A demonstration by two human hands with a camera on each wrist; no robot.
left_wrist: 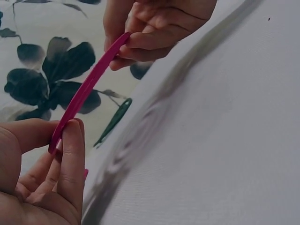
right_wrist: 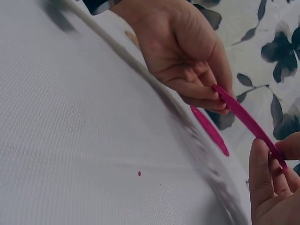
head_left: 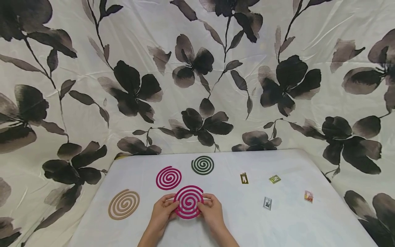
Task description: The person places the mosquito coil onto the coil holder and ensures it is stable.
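A pink mosquito coil (head_left: pixel 190 202) is held up between both hands, one at each side of its rim. My left hand (head_left: pixel 162 213) pinches the left edge between thumb and fingers. On the opposite edge my right hand (head_left: pixel 213 214) has the same kind of pinch. Seen nearly edge-on in the left wrist view, the coil (left_wrist: pixel 89 86) is tilted and apart from the white table, where its striped shadow falls. Just behind it on the table lies a second pink coil (head_left: pixel 169 178). The right wrist view shows the held coil (right_wrist: pixel 251 119) spanning the two hands.
A tan coil (head_left: pixel 124 204) lies to the left and a green coil (head_left: pixel 202 165) at the back. On the right are a gold frame-like piece (head_left: pixel 242 179), a yellowish piece (head_left: pixel 274 179), a silver piece (head_left: pixel 267 203) and a red-orange piece (head_left: pixel 308 196). Floral cloth (head_left: pixel 197 92) hangs behind.
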